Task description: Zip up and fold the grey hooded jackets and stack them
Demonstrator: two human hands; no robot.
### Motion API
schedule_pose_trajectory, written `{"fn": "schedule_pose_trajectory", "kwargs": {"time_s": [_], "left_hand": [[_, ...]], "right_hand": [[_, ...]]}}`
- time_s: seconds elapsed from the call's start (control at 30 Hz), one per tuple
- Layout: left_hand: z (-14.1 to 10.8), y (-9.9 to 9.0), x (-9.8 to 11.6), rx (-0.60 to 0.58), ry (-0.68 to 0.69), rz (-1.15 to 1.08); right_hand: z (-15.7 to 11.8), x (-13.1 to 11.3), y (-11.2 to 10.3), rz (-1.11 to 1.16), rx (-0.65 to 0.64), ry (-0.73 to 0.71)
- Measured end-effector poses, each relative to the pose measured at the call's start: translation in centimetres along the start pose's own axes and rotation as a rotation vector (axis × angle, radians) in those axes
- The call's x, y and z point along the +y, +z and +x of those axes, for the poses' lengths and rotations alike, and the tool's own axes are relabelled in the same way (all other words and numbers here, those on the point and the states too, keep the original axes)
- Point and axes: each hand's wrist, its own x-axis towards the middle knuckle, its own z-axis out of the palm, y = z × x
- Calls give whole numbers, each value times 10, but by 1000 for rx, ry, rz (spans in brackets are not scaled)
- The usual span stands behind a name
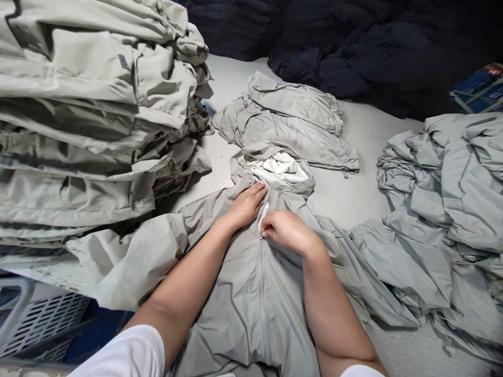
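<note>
A light grey hooded jacket lies spread on the table, with its white-lined hood pointing away from me. My right hand pinches the slider at the top of the jacket's zipper. The zipper is partly closed, and its upper end runs up to the collar. My left hand rests flat on the chest beside the zipper's top end, holding nothing. Its fingers are together and point toward the hood.
A tall stack of folded grey jackets stands at the left. A loose grey garment lies beyond the hood, and a heap lies at the right. Dark navy garments fill the back. A grey plastic crate sits below the table edge.
</note>
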Motion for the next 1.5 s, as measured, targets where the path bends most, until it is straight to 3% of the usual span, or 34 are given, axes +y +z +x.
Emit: {"fn": "schedule_pose_trajectory", "kwargs": {"time_s": [0.17,0.37,0.5,0.7,0.9,1.03,1.13,1.2,1.27,1.37,1.43,1.5], "left_hand": [[0,0,-1,12,8,-29],[2,2,-1,73,-1,-105],[1,6,6,21,34,-44],[-3,17,19,-48,34,140],[14,21,21,-55,-17,267],[47,4,26,-180,-62,310],[55,-17,37,-300,-79,342],[37,-27,45,-326,-67,359],[0,-29,49,-311,-56,391],[-62,-20,39,-227,-55,437],[-84,-14,26,-174,-53,420],[-80,-14,13,-138,-37,406]], "right_hand": [[10,13,5,-10,323,59],[44,41,39,81,721,211],[63,61,52,171,868,311],[76,64,46,146,792,535],[87,66,34,85,692,564],[89,70,7,96,542,542],[65,67,-3,114,457,458],[31,63,8,85,402,336],[-9,60,37,-10,376,207],[-60,65,93,-138,409,228],[-73,74,118,-183,451,247],[-67,85,124,-216,499,256]]}}
